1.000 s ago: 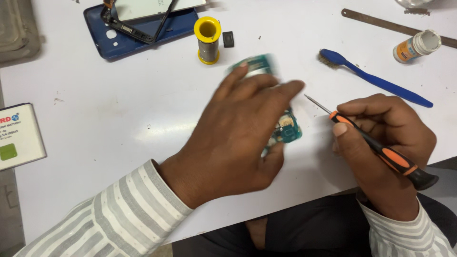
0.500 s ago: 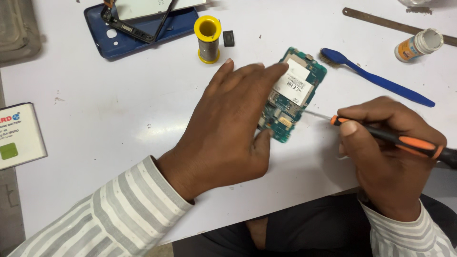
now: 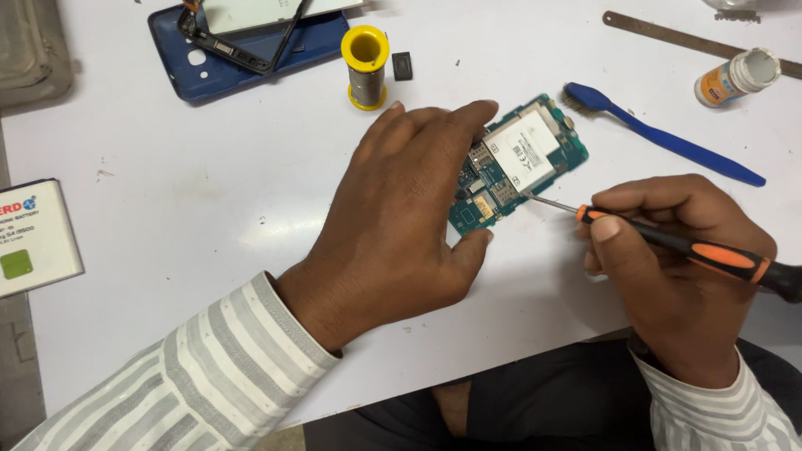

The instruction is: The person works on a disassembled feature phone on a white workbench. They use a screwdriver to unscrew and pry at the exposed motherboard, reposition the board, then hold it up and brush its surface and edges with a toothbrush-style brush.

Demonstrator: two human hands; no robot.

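Left hand [image 3: 393, 225] is pinning the teal rectangular circuit board [image 3: 518, 163] flat, fingers spread; right hand [image 3: 668, 267] is fisting the orange-black screwdriver [image 3: 693, 252], tip seemingly touching board edge.

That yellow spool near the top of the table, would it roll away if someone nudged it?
Probably not as it stands: the yellow spool seems to rest upright on its flat flange on the white table. Tipped sideways, its round flanges would likely roll. It looks small, so probably light.

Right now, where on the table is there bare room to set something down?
Bare: the stretch between the white box, blue phone cover and left hand. Crowded: around the circuit board, solder spool and blue brush.
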